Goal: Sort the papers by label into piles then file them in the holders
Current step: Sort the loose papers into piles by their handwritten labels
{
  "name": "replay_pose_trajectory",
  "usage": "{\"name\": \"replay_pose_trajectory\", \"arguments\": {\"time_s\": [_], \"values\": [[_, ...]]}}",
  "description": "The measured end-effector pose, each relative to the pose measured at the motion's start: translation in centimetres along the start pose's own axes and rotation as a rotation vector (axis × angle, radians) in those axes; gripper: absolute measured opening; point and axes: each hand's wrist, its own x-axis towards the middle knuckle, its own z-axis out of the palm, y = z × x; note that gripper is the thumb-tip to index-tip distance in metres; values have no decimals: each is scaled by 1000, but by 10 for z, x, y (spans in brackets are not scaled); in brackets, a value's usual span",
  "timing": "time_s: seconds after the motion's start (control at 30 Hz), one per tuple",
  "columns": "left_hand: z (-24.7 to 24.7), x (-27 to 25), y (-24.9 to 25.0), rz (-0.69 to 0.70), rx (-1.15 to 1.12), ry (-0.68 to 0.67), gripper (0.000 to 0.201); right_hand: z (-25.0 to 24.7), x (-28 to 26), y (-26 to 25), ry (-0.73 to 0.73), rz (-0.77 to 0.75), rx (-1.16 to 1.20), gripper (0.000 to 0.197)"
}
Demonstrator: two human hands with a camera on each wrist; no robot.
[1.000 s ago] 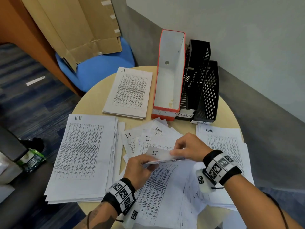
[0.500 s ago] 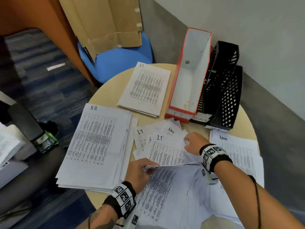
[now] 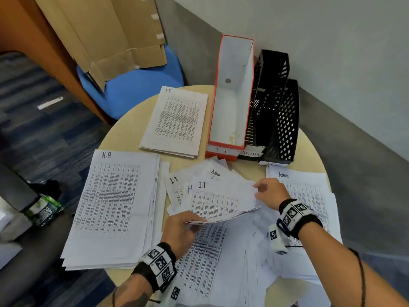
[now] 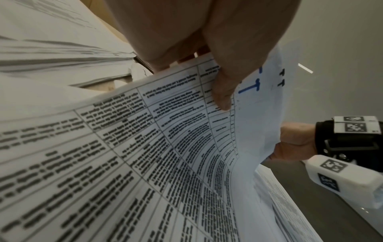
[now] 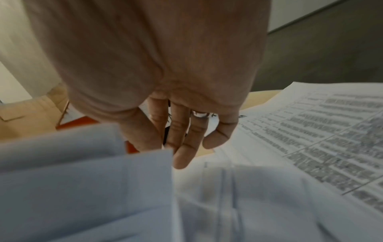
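1. Two-handed, working over the loose papers (image 3: 215,173) fanned out at the middle of the round table (image 3: 309,151).
2. Pinching a thin sheaf of sheets (image 3: 223,218) (image 4: 165,131) with the left hand (image 3: 179,231) (image 4: 186,41), thumb curled on top and fingers under, and holding it lifted just above the unsorted heap (image 3: 210,262) at the near edge.
3. Reaching with the right hand (image 3: 269,192) (image 5: 165,65) to the right corner of the top fanned sheet (image 3: 221,196), the one marked "I.T".
4. Showing fingers (image 5: 184,144) fairly straight and pointing down at that corner in the right wrist view; not able to tell whether pinching the sheet or only touching it.
5. Keeping three sorted piles flat on the table: the "H.R" pile (image 3: 115,207) at the left edge and overhanging it, the "I.T" pile (image 3: 177,120) toward the far edge, and the "Admin" pile (image 3: 309,191) at the right edge, partly under the right wrist.
6. Standing three holders side by side at the far right edge: the orange holder (image 3: 232,96) labelled "I T", touching the black holder (image 3: 270,96) labelled "ADMIN", then a second black mesh holder (image 3: 285,125) with a label too small to read surely.
7. Leaving the orange holder with no papers inside; interiors of the black pair only partly in view.
8. Sitting beyond the far left edge: a blue chair (image 3: 137,89) with flattened cardboard (image 3: 106,36) leaning on it.
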Motion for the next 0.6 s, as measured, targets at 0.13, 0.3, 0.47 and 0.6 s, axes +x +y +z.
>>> {"name": "replay_pose_trajectory", "arguments": {"time_s": [0.13, 0.3, 0.47, 0.6], "values": [[-1, -2, -2, 14, -1, -21, 34, 1, -4, 9, 43, 38, 79, 24], [-3, -4, -9, 32, 2, -28, 42, -2, -12, 8, 40, -24, 330, 24], [-2, -5, -13, 17, -31, -40, 46, -6, -17, -2, -42, -75, 333, 16], [-1, -5, -16, 10, -43, -37, 47, -8, -16, -3, 120, -57, 204, 16]]}}
